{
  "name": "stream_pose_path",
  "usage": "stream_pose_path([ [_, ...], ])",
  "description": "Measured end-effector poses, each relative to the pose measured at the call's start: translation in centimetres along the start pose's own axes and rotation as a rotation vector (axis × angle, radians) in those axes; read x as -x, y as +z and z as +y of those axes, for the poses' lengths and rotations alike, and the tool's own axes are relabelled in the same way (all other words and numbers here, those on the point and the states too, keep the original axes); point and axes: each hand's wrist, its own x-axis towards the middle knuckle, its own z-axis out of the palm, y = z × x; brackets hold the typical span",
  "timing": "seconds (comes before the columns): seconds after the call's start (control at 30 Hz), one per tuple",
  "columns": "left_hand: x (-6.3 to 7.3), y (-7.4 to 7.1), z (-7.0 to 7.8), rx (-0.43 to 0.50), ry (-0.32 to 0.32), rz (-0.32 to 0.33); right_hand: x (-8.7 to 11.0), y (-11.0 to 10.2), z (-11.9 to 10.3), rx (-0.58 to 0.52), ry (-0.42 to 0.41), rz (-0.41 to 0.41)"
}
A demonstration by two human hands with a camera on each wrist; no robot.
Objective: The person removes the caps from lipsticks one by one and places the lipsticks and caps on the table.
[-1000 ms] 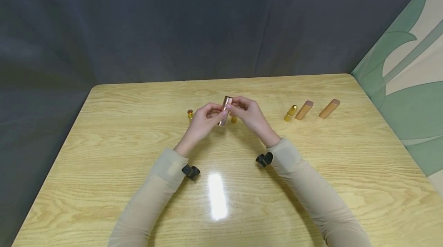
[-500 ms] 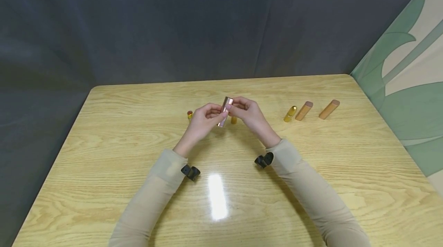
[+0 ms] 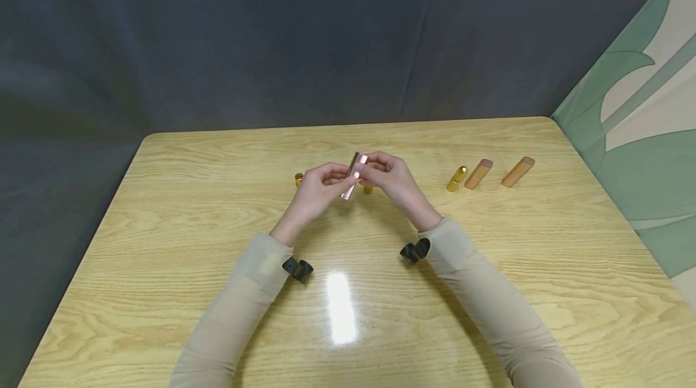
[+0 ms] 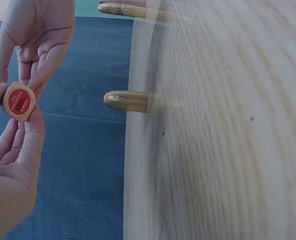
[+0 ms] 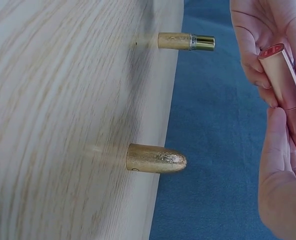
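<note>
Both hands hold a rose-gold lipstick tube [image 3: 354,176] in the air above the table's middle. My left hand [image 3: 319,187] grips its lower part and my right hand [image 3: 393,184] its upper part. The tube's closed end carries a red label [image 4: 19,102], seen in the left wrist view. A seam runs across the rose-gold tube [image 5: 282,77] in the right wrist view. Behind the hands a bullet-shaped gold cap [image 5: 155,159] stands upright on the table, partly hidden in the head view. To its left stands a gold lipstick base [image 5: 175,41] with a shiny collar, its cap off.
On the right side of the wooden table [image 3: 348,267] stand a gold bullet-shaped lipstick [image 3: 457,178] and two rose-gold tubes, one nearer [image 3: 478,174] and one farther right [image 3: 518,171]. A dark curtain [image 3: 348,37] hangs behind the table's far edge.
The rose-gold tube has tilted very slightly in the hands. Both hands keep their grip and stay in nearly the same place.
</note>
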Motion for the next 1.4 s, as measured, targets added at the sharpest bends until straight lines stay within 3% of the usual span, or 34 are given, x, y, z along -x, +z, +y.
stream_pose_path([
  [1.4, 0.1, -0.3, -0.3, -0.046, 0.035, -0.046, -0.5, -1.3, 0.5, -0.152, -0.047, 0.083],
])
